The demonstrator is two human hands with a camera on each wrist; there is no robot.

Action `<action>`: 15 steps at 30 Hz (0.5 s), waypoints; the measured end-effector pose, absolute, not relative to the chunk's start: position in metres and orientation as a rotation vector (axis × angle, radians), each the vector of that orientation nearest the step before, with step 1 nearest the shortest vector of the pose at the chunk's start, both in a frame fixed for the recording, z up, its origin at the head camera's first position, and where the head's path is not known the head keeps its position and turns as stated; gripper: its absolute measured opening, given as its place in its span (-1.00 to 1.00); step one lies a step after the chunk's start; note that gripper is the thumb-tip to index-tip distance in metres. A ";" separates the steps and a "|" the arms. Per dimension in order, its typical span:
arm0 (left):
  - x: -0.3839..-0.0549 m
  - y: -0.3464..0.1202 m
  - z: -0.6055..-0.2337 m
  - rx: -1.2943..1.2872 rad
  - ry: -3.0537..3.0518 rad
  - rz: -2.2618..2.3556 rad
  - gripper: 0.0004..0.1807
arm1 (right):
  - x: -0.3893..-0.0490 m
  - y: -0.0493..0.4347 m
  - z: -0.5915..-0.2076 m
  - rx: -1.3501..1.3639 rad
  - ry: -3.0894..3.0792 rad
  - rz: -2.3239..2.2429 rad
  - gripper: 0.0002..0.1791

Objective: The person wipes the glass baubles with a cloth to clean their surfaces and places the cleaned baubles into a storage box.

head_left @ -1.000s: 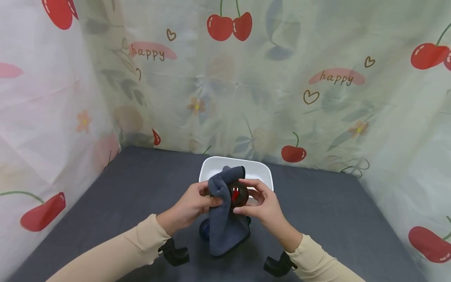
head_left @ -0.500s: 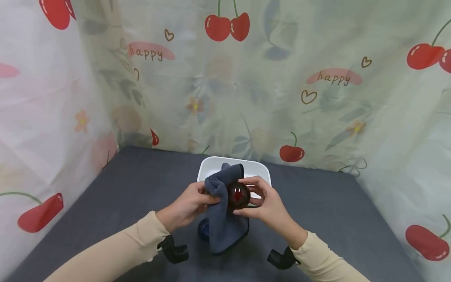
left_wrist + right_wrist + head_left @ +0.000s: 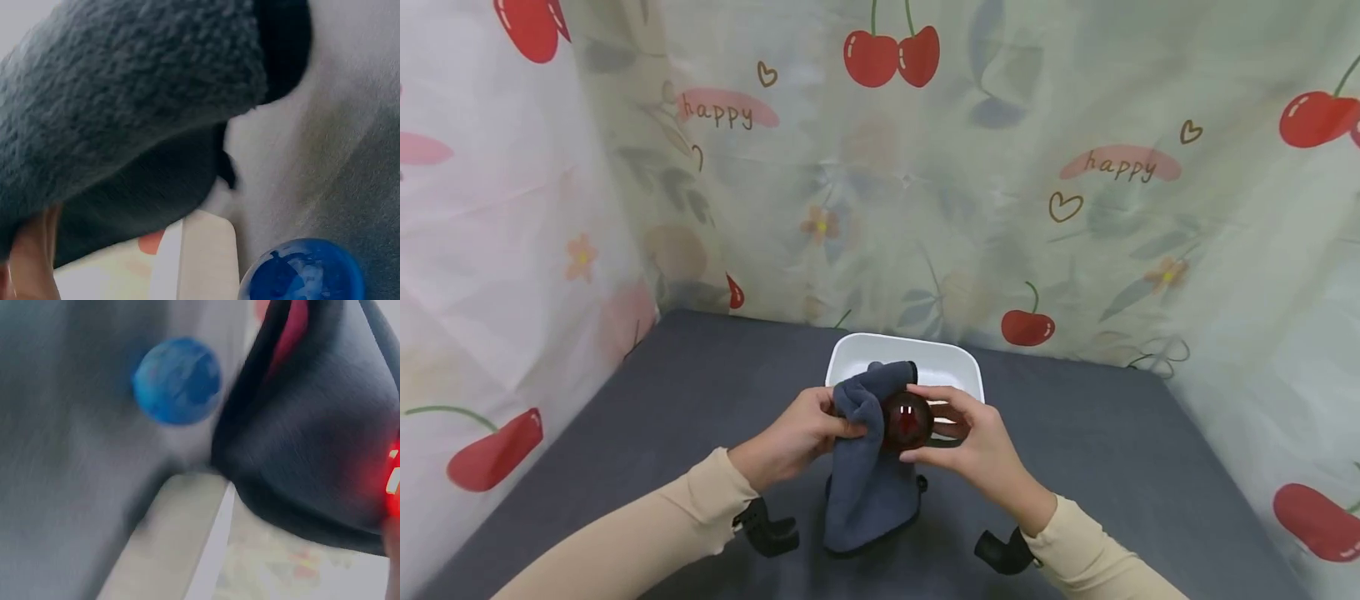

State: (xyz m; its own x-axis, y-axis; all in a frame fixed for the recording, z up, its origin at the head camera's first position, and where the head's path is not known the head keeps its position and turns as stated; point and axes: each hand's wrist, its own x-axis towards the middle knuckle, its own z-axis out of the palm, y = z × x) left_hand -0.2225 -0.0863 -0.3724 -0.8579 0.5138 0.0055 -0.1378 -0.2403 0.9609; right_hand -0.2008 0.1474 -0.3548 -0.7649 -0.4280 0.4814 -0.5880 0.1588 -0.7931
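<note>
From far away, I see soft, even light in the head view. The curtain is bright and the table is dark. Two tiny white shines sit on the red ball. My right wrist view is smeary: the blue ball looks fuzzy, and red glare burns at the right edge.

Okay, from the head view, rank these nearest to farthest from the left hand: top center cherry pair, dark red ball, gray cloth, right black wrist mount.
1. Gray cloth: gripped by the left hand itself.
2. Dark red ball: held by the right hand, beside the cloth.
3. Right black wrist mount: farther right, lower in view.
4. Top center cherry pair: printed on the curtain behind.
</note>
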 end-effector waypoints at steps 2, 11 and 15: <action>-0.222 -0.086 -0.371 0.478 1.586 2.149 -0.69 | -0.200 0.147 -0.353 0.989 -2.227 1.791 -0.25; -0.221 -0.080 -0.373 0.495 1.721 2.162 -0.54 | -0.203 0.143 -0.352 1.017 -2.277 0.995 -0.20; -0.221 -0.079 -0.374 0.434 1.743 2.197 -0.59 | -0.203 0.144 -0.353 1.027 -2.302 1.028 -0.21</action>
